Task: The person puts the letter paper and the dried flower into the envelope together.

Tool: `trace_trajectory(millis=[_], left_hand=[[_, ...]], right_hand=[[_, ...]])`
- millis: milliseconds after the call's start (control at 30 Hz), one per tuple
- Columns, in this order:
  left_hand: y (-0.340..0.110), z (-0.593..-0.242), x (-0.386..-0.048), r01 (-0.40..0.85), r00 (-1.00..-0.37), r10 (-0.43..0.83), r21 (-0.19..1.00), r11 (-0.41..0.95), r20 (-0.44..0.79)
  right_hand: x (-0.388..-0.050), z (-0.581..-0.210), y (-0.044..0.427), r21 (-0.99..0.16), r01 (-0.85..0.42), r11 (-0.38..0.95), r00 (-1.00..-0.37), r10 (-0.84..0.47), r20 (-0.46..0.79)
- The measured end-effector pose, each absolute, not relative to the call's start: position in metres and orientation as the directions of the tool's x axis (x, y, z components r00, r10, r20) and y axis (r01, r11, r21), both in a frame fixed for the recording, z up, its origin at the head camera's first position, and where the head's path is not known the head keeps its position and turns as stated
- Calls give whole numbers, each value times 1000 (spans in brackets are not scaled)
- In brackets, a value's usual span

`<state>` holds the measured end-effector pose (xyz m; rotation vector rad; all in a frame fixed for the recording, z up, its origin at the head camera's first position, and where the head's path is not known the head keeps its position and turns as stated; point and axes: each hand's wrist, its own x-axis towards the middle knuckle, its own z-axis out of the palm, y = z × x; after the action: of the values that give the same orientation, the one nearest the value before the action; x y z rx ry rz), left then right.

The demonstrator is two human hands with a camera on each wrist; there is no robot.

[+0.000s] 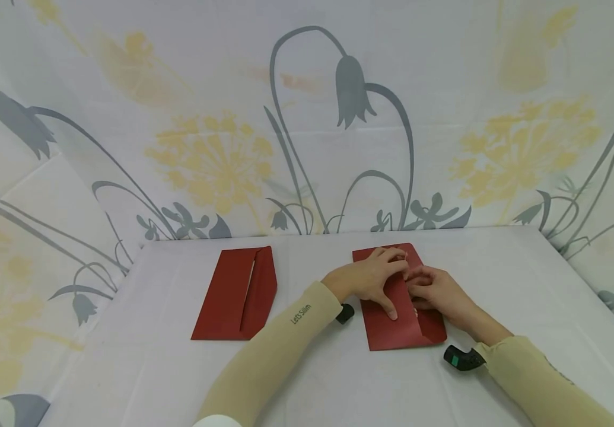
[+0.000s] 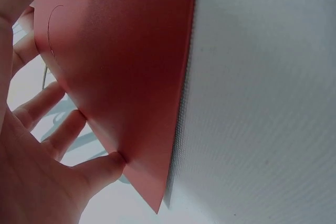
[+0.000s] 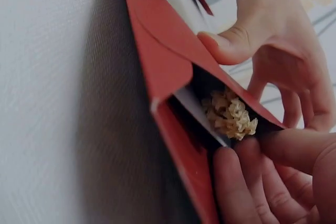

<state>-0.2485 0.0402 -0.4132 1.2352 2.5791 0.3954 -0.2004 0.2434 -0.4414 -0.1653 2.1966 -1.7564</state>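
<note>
A red envelope (image 1: 384, 332) lies at right of centre on the white table, its mouth facing right and spread apart. My left hand (image 1: 368, 279) holds its front panel, thumb on the outside and fingers at the edge. In the left wrist view, the left fingertips (image 2: 113, 164) meet the red paper's edge. At the mouth, the curled fingers of my right hand (image 1: 440, 296) pinch the lower end of a crinkled tan clump (image 3: 231, 115). A white sheet (image 3: 194, 106) shows inside next to the clump. Fingers partly hide the clump's lower end.
A second red envelope (image 1: 226, 302) lies to the left, flap unfolded to its right, with a pale strip along its mouth. A white cloth (image 1: 312, 344) covers the table. Behind it hangs a flower-patterned curtain (image 1: 435, 71). Black wrist devices (image 1: 463, 358) sit near both wrists.
</note>
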Motion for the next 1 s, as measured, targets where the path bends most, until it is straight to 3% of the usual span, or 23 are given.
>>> trace_trajectory(millis=[300, 467, 767, 1000], left_hand=[[41, -412, -248, 705, -626, 773, 347, 618, -105], [41, -414, -249, 719, -608, 788, 354, 598, -97], [41, -412, -249, 719, -609, 789, 362, 593, -82], [41, -413, -247, 717, -607, 790, 367, 592, -88]], right_hand=[[-200, -434, 238, -943, 131, 305, -928, -298, -225], [-201, -435, 241, -937, 179, 300, -902, -330, -278], [-205, -434, 244, -950, 208, 232, -917, -290, -272], [-207, -437, 250, -947, 290, 137, -830, -456, -321]])
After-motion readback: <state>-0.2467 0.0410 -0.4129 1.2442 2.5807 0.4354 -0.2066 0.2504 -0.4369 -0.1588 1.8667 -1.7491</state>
